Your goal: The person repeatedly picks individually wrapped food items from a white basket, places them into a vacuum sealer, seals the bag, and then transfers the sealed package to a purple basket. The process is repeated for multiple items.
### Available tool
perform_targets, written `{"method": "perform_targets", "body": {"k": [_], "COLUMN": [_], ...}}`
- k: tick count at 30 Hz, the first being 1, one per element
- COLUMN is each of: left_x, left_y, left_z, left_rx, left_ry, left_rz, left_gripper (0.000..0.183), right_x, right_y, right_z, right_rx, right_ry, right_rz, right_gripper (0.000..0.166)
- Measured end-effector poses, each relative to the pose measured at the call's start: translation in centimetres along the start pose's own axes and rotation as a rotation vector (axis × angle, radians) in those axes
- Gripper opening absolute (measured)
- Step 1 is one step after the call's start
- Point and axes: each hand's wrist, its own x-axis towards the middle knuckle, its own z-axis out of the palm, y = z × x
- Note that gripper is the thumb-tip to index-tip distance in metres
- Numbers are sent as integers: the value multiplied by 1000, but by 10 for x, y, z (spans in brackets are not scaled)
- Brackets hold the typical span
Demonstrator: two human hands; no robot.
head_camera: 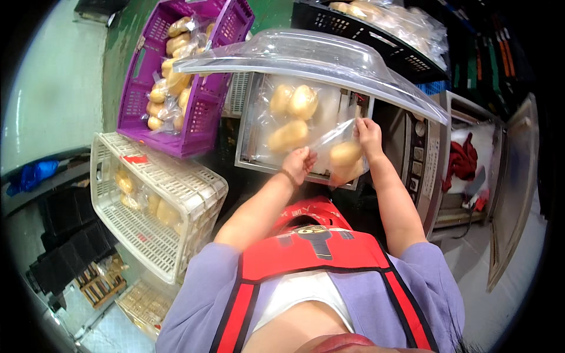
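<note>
A vacuum chamber sealer stands before me, its clear domed lid [318, 48] raised over the metal chamber rim [242, 145]. My left hand [301, 164] pinches one side of a clear plastic bag's open end, and my right hand [370, 136] grips the other. This bag [348, 161] holds peeled potatoes, perhaps two, and hangs at the chamber's front right edge. Farther left in the chamber lies another clear bag with three peeled potatoes [293, 108]. Part of the held bag's edge blurs into the plastic beneath it.
On the left a purple crate [198, 125] holds several bagged potatoes. Below it, a white crate [198, 181] lies on its side with more inside. A black crate [375, 42] of bags stands behind the lid. To the right are a knob panel [417, 154] and a red cloth [461, 161].
</note>
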Motion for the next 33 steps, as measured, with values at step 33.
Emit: {"method": "perform_targets", "body": {"k": [33], "left_x": [-54], "left_y": [11], "left_z": [-26], "left_rx": [74], "left_ry": [80], "left_rz": [511], "left_gripper": [49], "right_x": [117], "right_y": [-83], "right_z": [155], "right_rx": [-949], "right_ry": [-722], "right_rz": [-310], "right_gripper": [85]}}
